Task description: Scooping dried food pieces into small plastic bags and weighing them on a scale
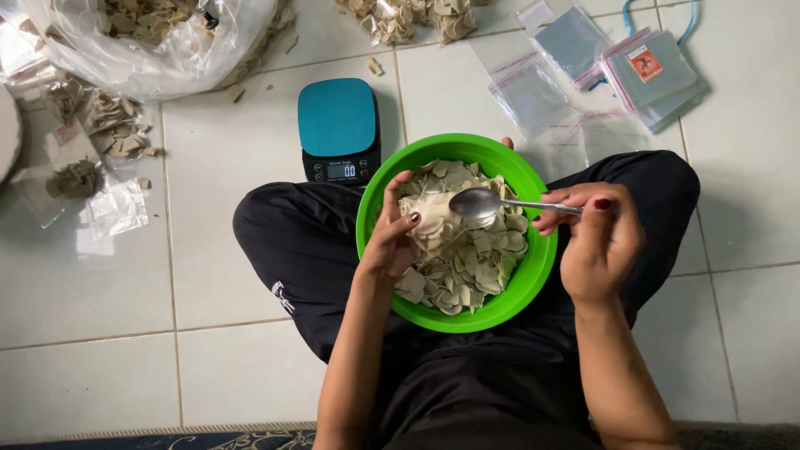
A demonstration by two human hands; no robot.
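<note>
A green bowl rests on my crossed legs, filled with pale beige chips. My left hand reaches into the bowl, and its fingers grip a small clear bag stuffed with chips. My right hand holds a metal spoon by the handle. The spoon's bowl hovers just over the bag's mouth.
A small digital scale with a teal top sits on the tiled floor beyond the bowl. Empty clear zip bags lie at the back right. A large plastic sack of chips and filled small bags lie at the back left.
</note>
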